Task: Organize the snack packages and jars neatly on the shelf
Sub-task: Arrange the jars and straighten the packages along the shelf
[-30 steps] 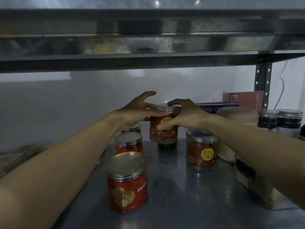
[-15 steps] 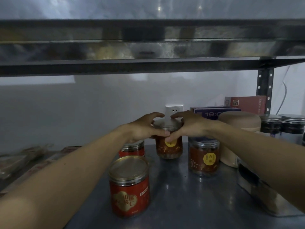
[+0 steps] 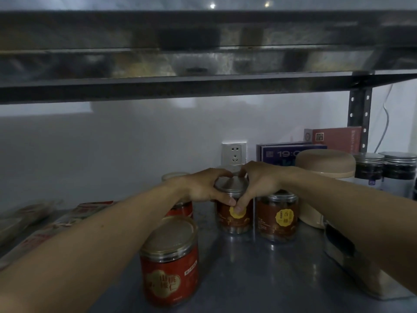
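Observation:
A clear jar with brown contents, a yellow label and a silver lid (image 3: 233, 220) stands on the metal shelf (image 3: 243, 279) near the back. My left hand (image 3: 203, 187) and my right hand (image 3: 259, 181) both grip it around the lid and upper wall, thumbs on its front. A matching brown jar (image 3: 277, 216) stands right beside it. A red jar (image 3: 169, 259) stands in front at the left, and another red jar (image 3: 180, 207) is partly hidden behind my left forearm.
Flat snack packages (image 3: 52, 227) lie at the left of the shelf. A beige lidded container (image 3: 325, 177), two dark jars (image 3: 383, 166), boxes (image 3: 291, 153) and a clear tub (image 3: 352, 267) crowd the right. An upper shelf (image 3: 203, 86) hangs low overhead. A wall socket (image 3: 234, 153) is behind.
Both hands have lowered the brown jar from the air onto the shelf, next to the matching brown jar. The hands still grip it.

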